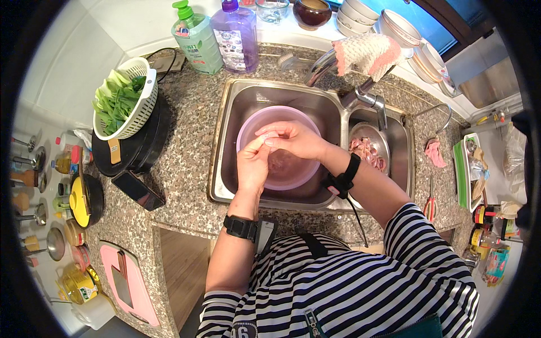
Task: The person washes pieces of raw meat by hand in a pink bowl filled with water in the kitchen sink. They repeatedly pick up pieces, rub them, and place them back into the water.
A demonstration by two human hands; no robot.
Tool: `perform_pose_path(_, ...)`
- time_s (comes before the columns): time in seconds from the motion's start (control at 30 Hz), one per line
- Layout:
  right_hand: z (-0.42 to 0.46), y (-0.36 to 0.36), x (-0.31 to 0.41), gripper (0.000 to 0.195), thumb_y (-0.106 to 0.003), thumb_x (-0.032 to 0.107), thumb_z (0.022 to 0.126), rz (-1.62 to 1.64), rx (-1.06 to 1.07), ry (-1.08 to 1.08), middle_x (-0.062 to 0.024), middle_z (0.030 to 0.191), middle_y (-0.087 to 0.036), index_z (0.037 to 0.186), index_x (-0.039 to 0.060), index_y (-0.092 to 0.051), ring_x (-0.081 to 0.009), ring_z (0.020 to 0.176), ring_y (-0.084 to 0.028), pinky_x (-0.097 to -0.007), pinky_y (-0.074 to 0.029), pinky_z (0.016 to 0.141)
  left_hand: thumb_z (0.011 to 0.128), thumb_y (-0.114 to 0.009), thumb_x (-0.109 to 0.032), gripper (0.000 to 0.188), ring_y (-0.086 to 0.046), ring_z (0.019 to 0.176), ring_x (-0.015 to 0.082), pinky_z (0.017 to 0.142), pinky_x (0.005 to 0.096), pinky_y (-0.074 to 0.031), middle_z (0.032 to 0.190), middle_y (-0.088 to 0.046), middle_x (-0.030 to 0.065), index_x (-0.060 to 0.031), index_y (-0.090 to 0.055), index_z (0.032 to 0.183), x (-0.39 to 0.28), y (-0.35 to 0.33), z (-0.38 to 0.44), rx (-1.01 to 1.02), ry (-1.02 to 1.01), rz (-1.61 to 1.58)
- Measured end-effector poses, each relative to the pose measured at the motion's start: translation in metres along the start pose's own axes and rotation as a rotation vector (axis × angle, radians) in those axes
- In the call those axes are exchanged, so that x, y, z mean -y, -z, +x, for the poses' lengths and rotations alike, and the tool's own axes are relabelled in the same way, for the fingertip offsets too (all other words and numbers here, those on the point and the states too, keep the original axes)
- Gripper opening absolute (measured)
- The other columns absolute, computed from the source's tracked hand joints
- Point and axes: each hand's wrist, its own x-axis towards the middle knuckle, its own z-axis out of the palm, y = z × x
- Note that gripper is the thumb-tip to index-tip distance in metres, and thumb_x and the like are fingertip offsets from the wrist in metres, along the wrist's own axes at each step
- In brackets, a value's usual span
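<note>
My left hand [254,162] and my right hand [296,137] meet at the fingertips above a pink plastic basin [310,173]. Their thumbs and forefingers are pinched close together. A pale, wet-looking patch shows between them, too small to tell from the fingers. Cloudy reddish water [281,164] fills the basin, with blurred pieces low in it. The basin stands in the larger bowl of a stainless steel sink [230,169]. In the smaller bowl, right of my right forearm, a metal bowl [382,141] contains cut pieces of raw meat [367,153].
A chrome faucet [359,99] with a knitted cloth [365,53] rises behind the sink. Left are a white colander [146,99] of leafy greens, a phone [138,190] and a cleaver [122,285] on a pink cutting board [141,302]. Red-handled scissors [430,207] lie right.
</note>
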Motion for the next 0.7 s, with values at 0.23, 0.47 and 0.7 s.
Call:
perform_pose_path(0.23, -0.001, -0.007, -0.003, 0.021, -0.059, 0.012, 0.09, -0.018, -0.116, 0.06, 0.0, 0.089, -0.065, 0.108, 0.0013, -0.064, -0.0051, 0.079, -0.057, -0.0218, -0.049, 0.071, 0.092, -0.053, -0.005, 0.018, -0.059, 0.08, 0.0083, 0.074, 0.0213, -0.047, 0.091, -0.066, 0.0042, 0.0, -0.066, 0.103, -0.006, -0.002, -0.003, 0.019, -0.024, 0.034)
perform_pose_path(0.47, -0.004, -0.02, -0.002, 0.018, -0.058, 0.016, 0.091, -0.101, -0.286, 0.076, 0.0013, 0.078, -0.064, 0.098, 0.0021, -0.067, -0.0045, 0.07, -0.055, -0.0215, -0.048, 0.061, 0.093, -0.053, -0.008, 0.018, -0.058, 0.078, 0.0072, 0.07, 0.0203, -0.046, 0.09, -0.066, 0.0031, -0.0006, -0.066, 0.103, -0.007, -0.003, -0.006, 0.021, 0.02, 0.008)
perform_pose_path(0.7, 0.001, -0.025, -0.01, 0.027, -0.059, 0.023, 0.09, -0.267, -0.437, 0.075, -0.0015, 0.063, -0.058, 0.077, -0.0003, -0.063, -0.0053, 0.058, -0.053, -0.0234, -0.044, 0.05, 0.092, -0.055, -0.006, 0.017, -0.055, 0.075, 0.0054, 0.066, 0.0193, -0.044, 0.088, -0.065, 0.0011, -0.0004, -0.066, 0.104, 0.0, -0.012, -0.012, -0.035, 0.069, -0.015)
